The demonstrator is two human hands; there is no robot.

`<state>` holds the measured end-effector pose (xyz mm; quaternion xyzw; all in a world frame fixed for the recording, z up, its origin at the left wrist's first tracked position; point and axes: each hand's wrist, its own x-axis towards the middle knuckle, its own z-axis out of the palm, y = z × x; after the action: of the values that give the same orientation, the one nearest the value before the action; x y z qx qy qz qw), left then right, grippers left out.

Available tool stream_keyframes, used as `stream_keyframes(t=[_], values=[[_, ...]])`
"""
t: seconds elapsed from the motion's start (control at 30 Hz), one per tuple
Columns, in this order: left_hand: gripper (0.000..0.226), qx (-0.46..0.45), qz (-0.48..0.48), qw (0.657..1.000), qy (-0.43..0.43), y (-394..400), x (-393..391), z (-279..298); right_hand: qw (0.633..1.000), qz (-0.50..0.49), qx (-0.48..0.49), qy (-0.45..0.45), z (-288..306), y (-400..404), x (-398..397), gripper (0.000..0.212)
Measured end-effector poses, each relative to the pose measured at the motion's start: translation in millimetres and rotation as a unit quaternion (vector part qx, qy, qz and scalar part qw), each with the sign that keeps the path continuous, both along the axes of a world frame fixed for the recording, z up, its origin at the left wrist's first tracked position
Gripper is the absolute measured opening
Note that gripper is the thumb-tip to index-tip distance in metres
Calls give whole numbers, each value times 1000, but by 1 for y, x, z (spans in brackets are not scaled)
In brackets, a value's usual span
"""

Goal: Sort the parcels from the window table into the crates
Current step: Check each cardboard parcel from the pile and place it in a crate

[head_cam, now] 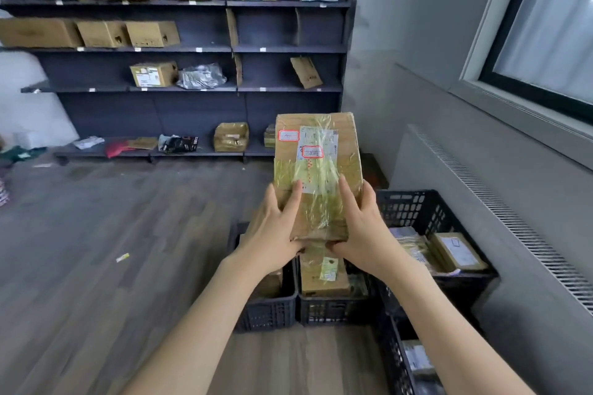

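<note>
**Holding parcel above crates**

Cardboard parcel (317, 170), taped and labelled, held upright in the air. Left hand (276, 224) and right hand (359, 224) each grip its lower end. Black crates (417, 205) beneath hold further parcels.

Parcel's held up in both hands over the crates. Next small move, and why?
Probably lower the parcel into one of the crates below. Left hand and right hand both grip its near end, label side up, held above the crates, which already hold other parcels. Which crate cannot be told: the label is too blurred to read.
</note>
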<state>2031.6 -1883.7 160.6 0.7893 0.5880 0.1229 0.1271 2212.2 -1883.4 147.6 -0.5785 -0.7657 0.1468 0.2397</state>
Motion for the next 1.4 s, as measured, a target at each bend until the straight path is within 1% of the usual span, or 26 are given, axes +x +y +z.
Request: stream_keyframes(t=[0.07,0.17,0.3,0.4,0.47,0.53,0.63,0.67,0.73,0.77,0.8,0.83,0.87,0.93,1.0,1.07,1.1,1.13,1.23,1.3,1.4], values=[[104,-10,-19,1000,-1,41,-10,-8,1000,-10,-12,-8,-10,36,-8,116],[102,-25,-39,999,8,100,-25,-18,1000,-22,-18,-12,-22,88,-22,115],[99,-64,-69,996,4,166,-36,-28,997,-47,-68,-4,-27,138,-29,115],[98,-69,-103,992,4,207,-34,-37,992,-67,-108,-7,-31,164,-22,115],[97,-75,-123,989,14,229,-29,-46,990,-73,-118,-21,-38,178,-15,114],[98,-84,-141,986,21,249,-21,-58,989,-65,-133,-28,-48,191,-4,112],[97,-82,-176,980,53,278,-9,-78,978,-32,-203,-35,-68,210,25,112],[96,-80,-186,977,72,288,-5,-85,974,-21,-225,-28,-75,218,37,113],[96,-82,-199,971,107,310,3,-101,969,-27,-240,52,-85,238,61,111],[96,-86,-203,968,121,322,7,-108,968,-49,-227,90,-91,252,74,107],[96,-88,-206,965,135,336,13,-115,971,-82,-204,98,-96,268,89,101],[96,-89,-211,962,151,349,18,-121,976,-114,-171,66,-101,285,104,96],[95,-89,-218,958,166,363,24,-126,981,-138,-136,10,-105,305,121,95],[92,-89,-233,949,192,390,37,-129,978,-150,-90,-114,-106,345,152,108],[90,-89,-257,939,211,417,51,-129,963,-106,-62,-239,-108,384,175,123],[89,-94,-280,931,215,439,66,-128,946,-22,-26,-323,-113,419,191,135],[89,-95,-288,929,213,448,74,-128,938,25,-8,-346,-118,437,197,135],[89,-98,-297,926,210,457,82,-128,933,60,-7,-356,-122,452,201,130],[92,-107,-309,922,207,477,94,-135,926,111,-10,-361,-132,487,210,106],[95,-107,-294,926,213,490,92,-145,926,115,12,-358,-141,501,210,100],[98,-115,-256,936,212,511,92,-155,937,93,22,-336,-160,515,207,103]])
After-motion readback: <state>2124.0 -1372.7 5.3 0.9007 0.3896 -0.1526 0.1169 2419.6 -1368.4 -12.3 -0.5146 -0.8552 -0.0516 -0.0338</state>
